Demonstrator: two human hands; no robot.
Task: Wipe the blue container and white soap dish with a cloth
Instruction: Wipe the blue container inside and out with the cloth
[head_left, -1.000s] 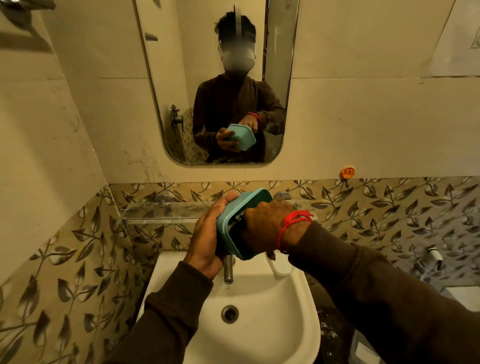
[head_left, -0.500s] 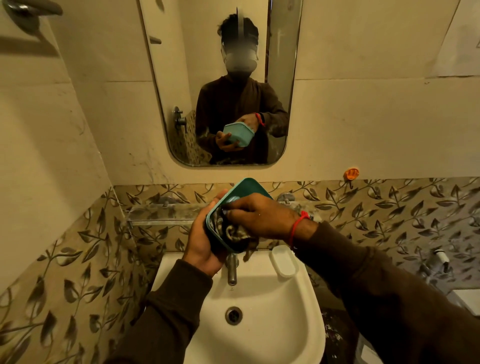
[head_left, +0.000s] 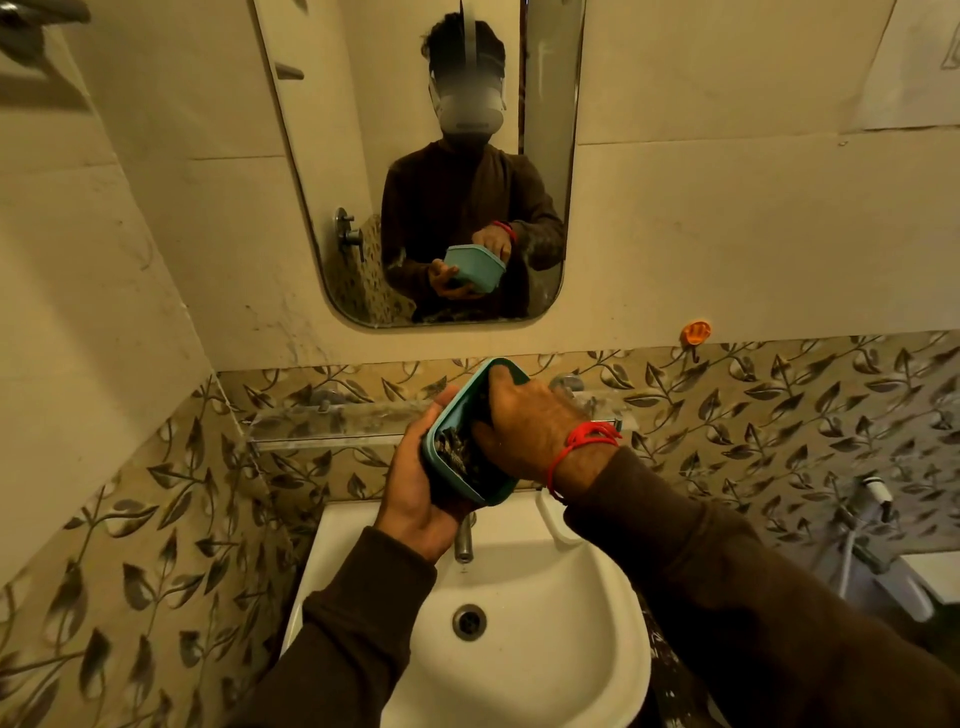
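Observation:
My left hand grips the blue container from its underside and holds it tilted above the sink, its opening turned toward me. Inside it my right hand, with a red thread on the wrist, presses a dark patterned cloth against the container's inner wall. Only a curved edge of the white soap dish shows on the sink's back ledge, under my right forearm. The mirror reflects both hands on the container.
A white sink with a drain lies below my hands, a metal tap right under the container. A glass shelf runs along the leaf-patterned tiles. A mirror hangs above, an orange hook to the right, and a hand sprayer at far right.
The container's opening has turned toward me. My right hand has pushed deeper inside with the cloth and slid toward the far end. The soap dish is now mostly hidden by my forearm.

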